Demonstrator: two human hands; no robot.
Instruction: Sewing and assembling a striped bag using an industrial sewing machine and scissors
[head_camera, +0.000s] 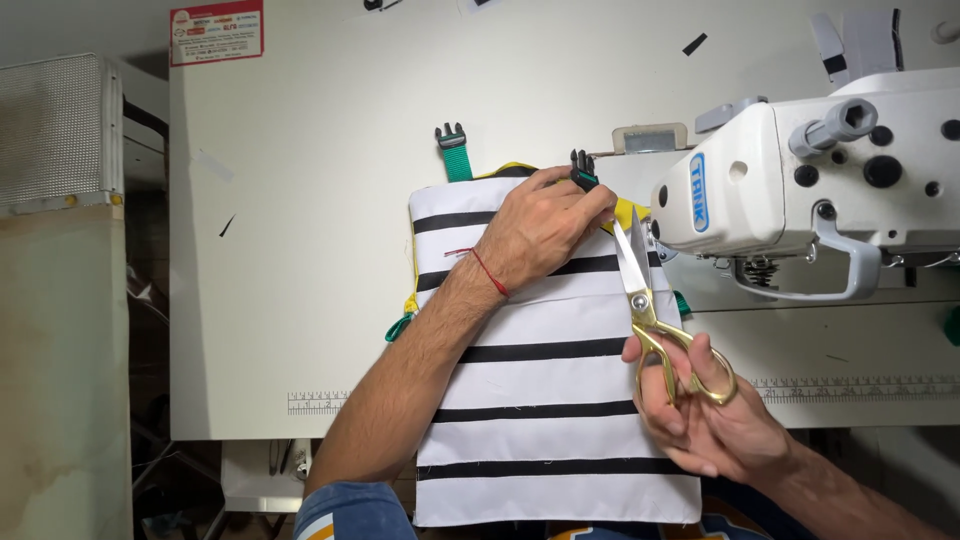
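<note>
I note left hand (545, 228) pinching the black plastic buckle (583, 170) atop the black-and-white striped fabric bag (555, 400); right hand (705, 415) grasping gold-handled steel scissors (650, 310) beside that buckle.

A pale sewing table (300, 300) with a printed ruler strip, beside a worn greenish cabinet (60, 380) under even light

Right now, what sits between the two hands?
Head view: the scissors' steel blades run from the right hand up to the left hand, over the striped fabric piece.
</note>
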